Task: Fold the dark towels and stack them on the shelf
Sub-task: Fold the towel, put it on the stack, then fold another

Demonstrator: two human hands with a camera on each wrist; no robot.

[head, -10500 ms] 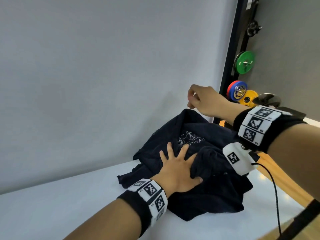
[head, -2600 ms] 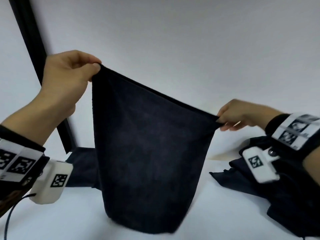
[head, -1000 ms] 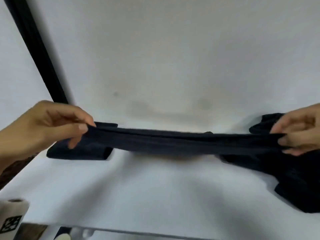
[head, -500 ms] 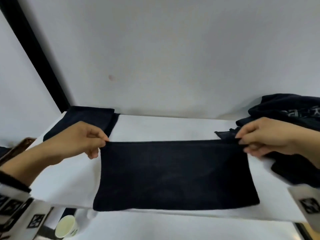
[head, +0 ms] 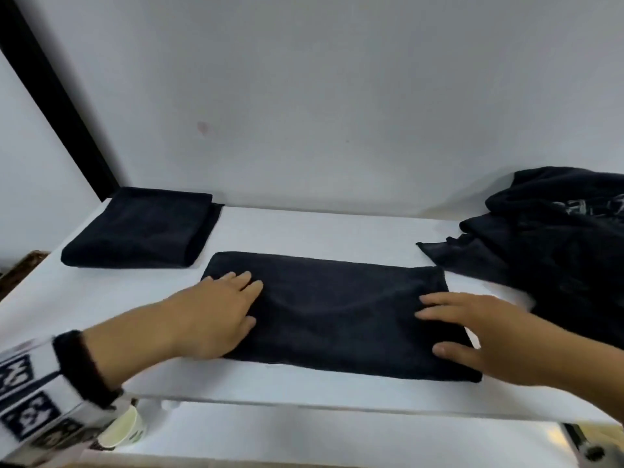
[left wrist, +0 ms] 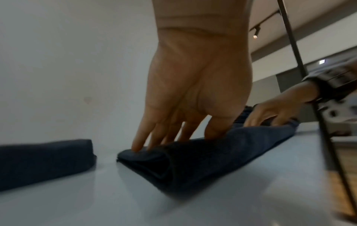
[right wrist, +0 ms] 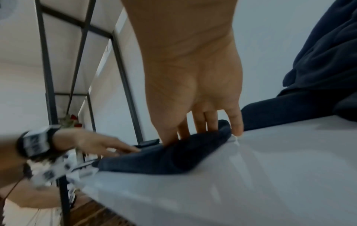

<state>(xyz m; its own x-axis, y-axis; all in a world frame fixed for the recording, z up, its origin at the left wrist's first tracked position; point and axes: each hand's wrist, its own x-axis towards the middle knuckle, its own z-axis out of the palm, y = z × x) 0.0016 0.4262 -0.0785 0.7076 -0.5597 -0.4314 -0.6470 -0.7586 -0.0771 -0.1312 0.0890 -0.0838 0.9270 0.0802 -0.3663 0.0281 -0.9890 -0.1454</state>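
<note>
Dark towel (head: 337, 309) lies flat, folded to a long rectangle, mid-shelf (head: 304, 228); a folded one (head: 135, 228) sits at ten o'clock, a crumpled heap (head: 553, 244) at three.

Indoor room, white shelf (head: 337, 228) on black metal frame (right wrist: 123, 79); ceiling track lights (left wrist: 257, 30), wood floor (right wrist: 92, 214)

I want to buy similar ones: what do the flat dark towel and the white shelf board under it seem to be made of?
The flat dark towel looks like soft napped cloth, perhaps microfibre or terry: matte, fuzzy, with plump rounded folds in the left wrist view. The shelf board looks like smooth white laminate or painted board, faintly glossy; the core is not visible.
</note>
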